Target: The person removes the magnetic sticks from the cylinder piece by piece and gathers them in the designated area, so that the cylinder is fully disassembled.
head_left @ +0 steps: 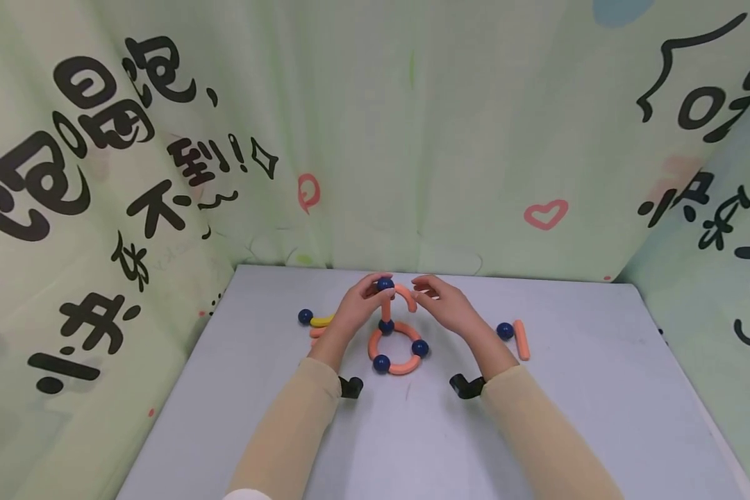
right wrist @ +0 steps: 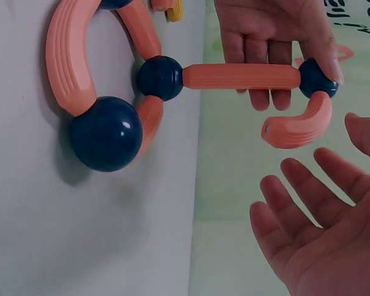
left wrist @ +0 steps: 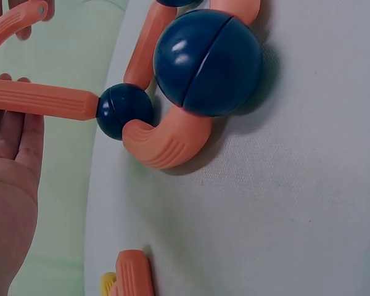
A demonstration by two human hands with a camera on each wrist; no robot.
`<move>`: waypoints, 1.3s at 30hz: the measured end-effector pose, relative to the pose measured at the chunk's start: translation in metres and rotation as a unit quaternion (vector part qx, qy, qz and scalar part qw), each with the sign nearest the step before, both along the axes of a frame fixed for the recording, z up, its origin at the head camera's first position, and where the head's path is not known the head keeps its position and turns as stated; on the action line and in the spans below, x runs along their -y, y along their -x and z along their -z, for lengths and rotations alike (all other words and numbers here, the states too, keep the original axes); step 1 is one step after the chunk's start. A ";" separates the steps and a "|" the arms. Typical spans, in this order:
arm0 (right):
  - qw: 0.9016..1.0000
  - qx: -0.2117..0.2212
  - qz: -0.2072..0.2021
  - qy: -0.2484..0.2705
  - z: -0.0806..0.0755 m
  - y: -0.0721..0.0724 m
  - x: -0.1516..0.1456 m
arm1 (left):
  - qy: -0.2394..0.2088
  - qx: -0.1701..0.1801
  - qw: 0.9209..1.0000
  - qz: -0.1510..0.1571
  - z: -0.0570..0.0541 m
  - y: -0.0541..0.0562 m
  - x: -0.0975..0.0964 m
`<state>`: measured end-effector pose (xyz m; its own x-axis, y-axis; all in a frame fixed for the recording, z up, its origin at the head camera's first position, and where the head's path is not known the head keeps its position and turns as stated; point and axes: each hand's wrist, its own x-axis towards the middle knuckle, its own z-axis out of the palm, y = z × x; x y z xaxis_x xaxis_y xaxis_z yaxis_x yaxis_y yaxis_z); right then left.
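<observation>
A ring of salmon-coloured curved rods (head_left: 403,369) joined by three blue balls lies on the table. From the ring's far ball (head_left: 385,326) a straight salmon rod (right wrist: 243,76) stands upright, topped by another blue ball (head_left: 385,284). My left hand (head_left: 355,305) holds that top ball, its thumb on the ball and its fingers behind the rod. A loose-ended curved rod (right wrist: 299,128) juts from the top ball to the right and bends down. Beside its free end is my right hand (head_left: 448,304), fingers spread and relaxed, holding nothing.
On the white table (head_left: 575,417), a blue ball (head_left: 505,331) and a straight salmon rod (head_left: 521,339) lie to the right. Left of the ring are a blue ball (head_left: 305,317), a yellow curved piece (head_left: 321,321) and salmon rods, partly behind my left arm. A printed curtain (head_left: 450,139) hangs behind.
</observation>
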<state>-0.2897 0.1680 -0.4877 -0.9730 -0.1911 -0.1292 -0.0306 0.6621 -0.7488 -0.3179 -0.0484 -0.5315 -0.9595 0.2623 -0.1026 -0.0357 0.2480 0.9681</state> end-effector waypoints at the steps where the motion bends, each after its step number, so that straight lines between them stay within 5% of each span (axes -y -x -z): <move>1: 1.000 0.007 -0.002 0.008 0.001 0.000 0.002 | 0.000 0.001 1.000 -0.001 0.000 -0.001 0.000; 13: 0.996 0.025 -0.010 0.081 0.012 0.006 0.020 | 0.002 -0.002 1.000 -0.001 0.003 -0.003 0.001; 22: 0.998 0.006 -0.013 0.055 0.014 0.008 0.018 | 0.004 -0.006 1.000 0.006 0.000 -0.004 0.000; 39: 0.997 0.036 0.053 0.040 0.022 -0.002 -0.039 | -0.006 0.008 1.000 0.000 0.000 -0.003 -0.001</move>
<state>-0.2881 0.2069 -0.5094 -0.9772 -0.0998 -0.1876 0.0920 0.5969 -0.7970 -0.3151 -0.0469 -0.5317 -0.9577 0.2642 -0.1144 -0.0505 0.2367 0.9703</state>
